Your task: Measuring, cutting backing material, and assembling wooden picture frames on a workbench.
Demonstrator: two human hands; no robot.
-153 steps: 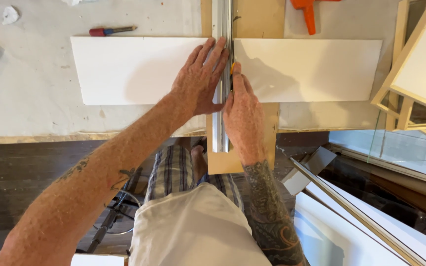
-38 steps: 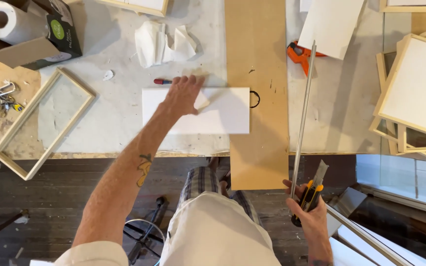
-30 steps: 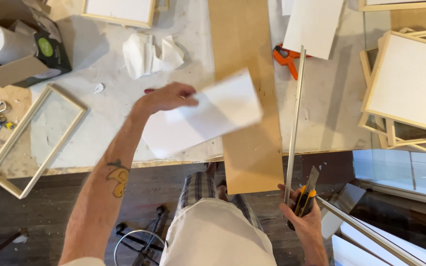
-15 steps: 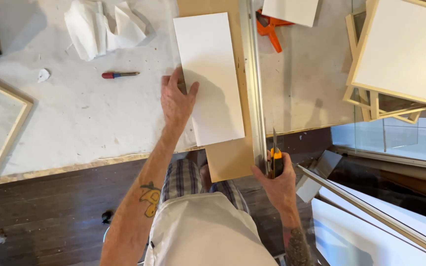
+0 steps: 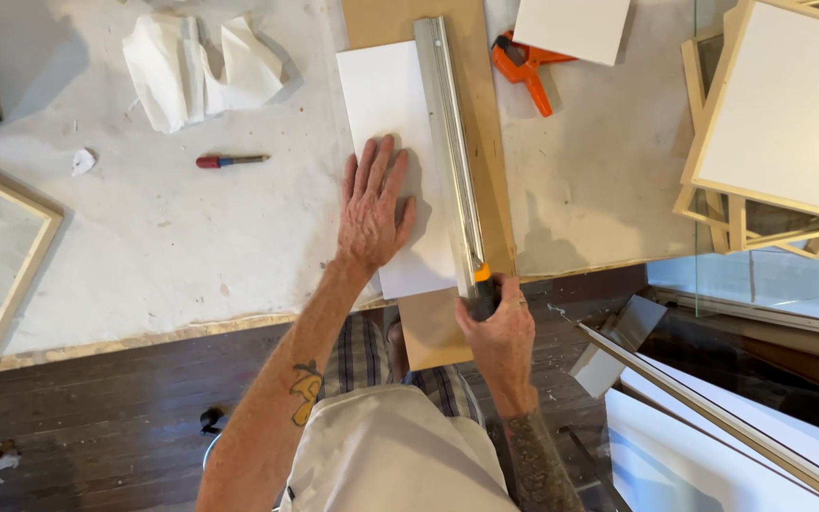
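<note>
White board (image 5: pixel 392 114) lies lengthwise on a brown cutting board (image 5: pixel 485 142) that overhangs the table's near edge; half a second ago the sheet sat alone under the palm, and a second before that it was in the air, being turned. Now a long metal straightedge (image 5: pixel 449 133) lies along its right edge, so the sheet is squared and pinned for a pass of the blade. Left hand (image 5: pixel 373 207) is spread flat, fingers open, pressing the sheet down just left of the straightedge and gripping nothing. Right hand (image 5: pixel 497 330) is clenched around a knife with an orange and dark handle (image 5: pixel 482 287) at the near end of the straightedge; the blade tip is hidden by the fist and the rail, so whether it has entered the sheet cannot be told. Beyond the right hand, past the rail, an orange clamp (image 5: pixel 521 68) lies beside another white offcut (image 5: pixel 573 27). Left of the pressing hand, well apart, a red-handled tool (image 5: pixel 229 161) and crumpled white paper (image 5: pixel 203 66) rest on the table (image 5: pixel 144 246), whose top is pale, scuffed and stained. A wooden frame (image 5: pixel 11 275) lies at the far left, stacked frames with white panels (image 5: pixel 789 123) at the far right. Dark plank floor below, with long white panels leaning by the right leg.
</note>
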